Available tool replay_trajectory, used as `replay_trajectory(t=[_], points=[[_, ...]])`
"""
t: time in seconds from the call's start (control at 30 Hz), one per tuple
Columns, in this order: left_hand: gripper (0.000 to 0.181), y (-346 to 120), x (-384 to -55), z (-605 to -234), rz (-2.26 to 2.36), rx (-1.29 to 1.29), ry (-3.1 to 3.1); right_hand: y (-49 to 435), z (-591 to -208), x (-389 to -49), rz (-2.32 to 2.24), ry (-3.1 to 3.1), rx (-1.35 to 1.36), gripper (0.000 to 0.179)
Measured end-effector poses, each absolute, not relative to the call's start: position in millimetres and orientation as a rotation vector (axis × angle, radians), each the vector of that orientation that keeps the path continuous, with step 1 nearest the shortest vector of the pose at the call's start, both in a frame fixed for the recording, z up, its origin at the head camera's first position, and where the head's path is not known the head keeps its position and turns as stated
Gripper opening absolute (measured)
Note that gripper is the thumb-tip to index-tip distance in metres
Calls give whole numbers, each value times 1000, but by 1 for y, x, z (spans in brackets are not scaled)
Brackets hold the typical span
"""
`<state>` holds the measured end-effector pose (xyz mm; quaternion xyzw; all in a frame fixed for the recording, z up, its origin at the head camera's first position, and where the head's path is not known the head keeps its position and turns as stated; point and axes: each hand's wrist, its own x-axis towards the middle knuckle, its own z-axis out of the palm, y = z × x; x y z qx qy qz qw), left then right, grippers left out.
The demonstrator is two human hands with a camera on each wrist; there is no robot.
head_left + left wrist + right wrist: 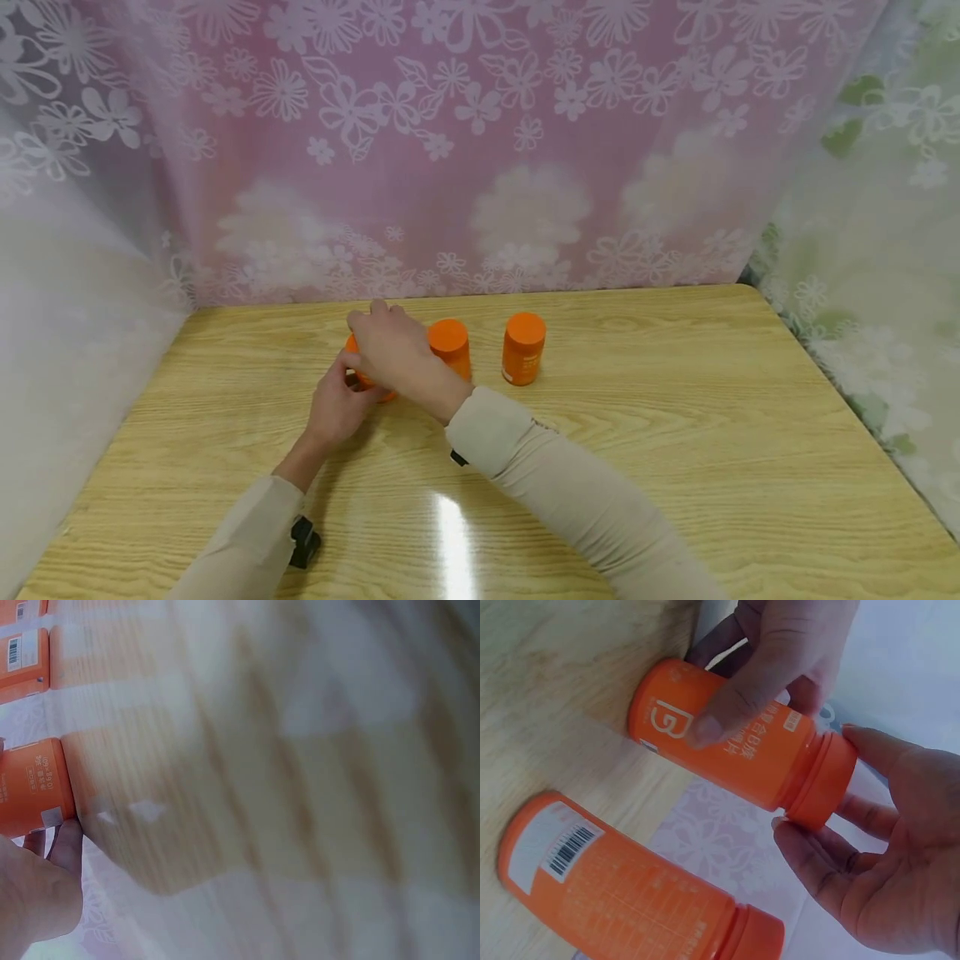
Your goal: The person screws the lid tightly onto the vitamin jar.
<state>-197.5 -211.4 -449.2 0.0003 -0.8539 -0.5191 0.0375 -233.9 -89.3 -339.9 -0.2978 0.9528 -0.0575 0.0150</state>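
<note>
An orange pill bottle [769, 774] stands on the table at the left end of a row, mostly covered by my hands in the head view. My left hand [339, 406] grips its body, with the thumb across the printed label in the right wrist view. My right hand [401, 354] reaches over from the right and holds the bottle's orange cap [826, 781] between thumb and fingers. The cap sits on the bottle's neck. Left wrist view: the bottle's lower part [30, 791] rests on the tabletop, with left fingers round it.
Just right of my right hand stands a second orange bottle [450, 340], capped and partly hidden. A third capped orange bottle [523, 350] stands farther right. The wood-grain table [675, 433] ends at a pink floral curtain [450, 167] behind.
</note>
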Motion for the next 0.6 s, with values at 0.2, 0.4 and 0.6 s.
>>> replay_trajectory(t=[0.2, 0.4, 0.6], points=[[62, -212, -198, -452, -1576, -19, -2638, -84, -341, -240, -163, 2924, -992, 53], [66, -214, -199, -452, -1570, -29, -2642, -74, -332, -255, -292, 2600, -1351, 44], [69, -213, -198, -450, -1579, 11, -2666, -74, -331, -255, -286, 2558, -1390, 33]])
